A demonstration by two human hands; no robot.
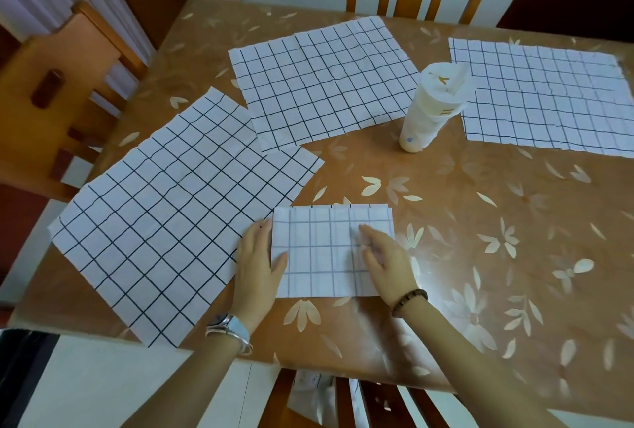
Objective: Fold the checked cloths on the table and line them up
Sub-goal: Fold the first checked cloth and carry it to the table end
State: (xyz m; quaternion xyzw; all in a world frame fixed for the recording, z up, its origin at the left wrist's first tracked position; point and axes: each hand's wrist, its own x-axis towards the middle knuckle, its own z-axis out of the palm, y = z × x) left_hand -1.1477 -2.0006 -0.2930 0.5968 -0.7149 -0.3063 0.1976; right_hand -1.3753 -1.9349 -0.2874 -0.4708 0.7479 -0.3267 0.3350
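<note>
The left hand [257, 264] and right hand [384, 256], both flat with fingers extended and gripping nothing, are pressed on the folded cloth [322, 256] near the front edge of the table [480, 307], where creases should be smoothed outward before alignment.

The right cloth [549, 95] runs off the picture's right edge, and the white tube [432, 108] covers part of its left edge. The middle cloth [322, 81] overlaps the left cloth's [164, 218] far corner. The right hand [386, 261] is blurred at the fingertips and hides part of the folded cloth [322, 252].
</note>
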